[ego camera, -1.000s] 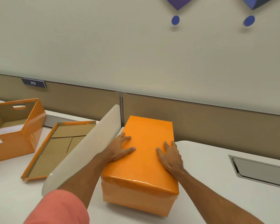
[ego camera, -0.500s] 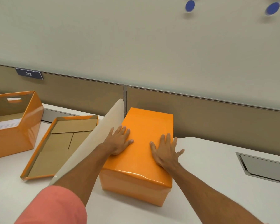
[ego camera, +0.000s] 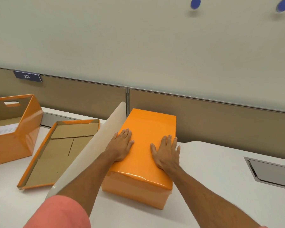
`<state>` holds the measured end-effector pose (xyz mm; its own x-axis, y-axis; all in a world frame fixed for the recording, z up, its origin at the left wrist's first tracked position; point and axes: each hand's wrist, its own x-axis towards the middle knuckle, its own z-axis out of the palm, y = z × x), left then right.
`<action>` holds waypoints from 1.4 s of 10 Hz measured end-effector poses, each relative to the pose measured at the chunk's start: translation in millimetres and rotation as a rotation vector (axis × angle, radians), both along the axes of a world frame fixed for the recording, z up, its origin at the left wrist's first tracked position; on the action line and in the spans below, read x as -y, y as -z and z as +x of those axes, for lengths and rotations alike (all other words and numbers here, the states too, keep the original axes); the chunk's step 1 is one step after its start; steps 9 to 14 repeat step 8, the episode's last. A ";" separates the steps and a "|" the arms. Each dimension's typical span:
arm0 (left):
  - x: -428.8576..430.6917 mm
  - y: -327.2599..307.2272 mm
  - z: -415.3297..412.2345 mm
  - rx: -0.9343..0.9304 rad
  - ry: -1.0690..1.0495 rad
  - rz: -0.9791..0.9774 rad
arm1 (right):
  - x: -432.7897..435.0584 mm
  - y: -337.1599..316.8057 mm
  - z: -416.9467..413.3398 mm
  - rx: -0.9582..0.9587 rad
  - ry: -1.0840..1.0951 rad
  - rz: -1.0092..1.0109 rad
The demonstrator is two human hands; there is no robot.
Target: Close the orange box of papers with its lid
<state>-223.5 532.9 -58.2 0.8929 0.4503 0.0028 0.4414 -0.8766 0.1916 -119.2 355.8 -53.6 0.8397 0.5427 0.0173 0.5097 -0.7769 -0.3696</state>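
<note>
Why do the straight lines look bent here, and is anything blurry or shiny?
Head view: the wide lens bows the partition top; the two blue dots on the wall are smeared, probably by head motion; the closed orange box under the left hand and right hand shows glare along its near edge; shadows are soft.

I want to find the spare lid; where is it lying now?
In the head view, the spare lid lies upside down on the table's left side, between the open box and the white divider.
</note>
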 end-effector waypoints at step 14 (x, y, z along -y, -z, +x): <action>75.0 -33.6 32.1 0.108 -0.048 0.115 | 52.4 -16.8 26.7 0.173 -0.061 0.093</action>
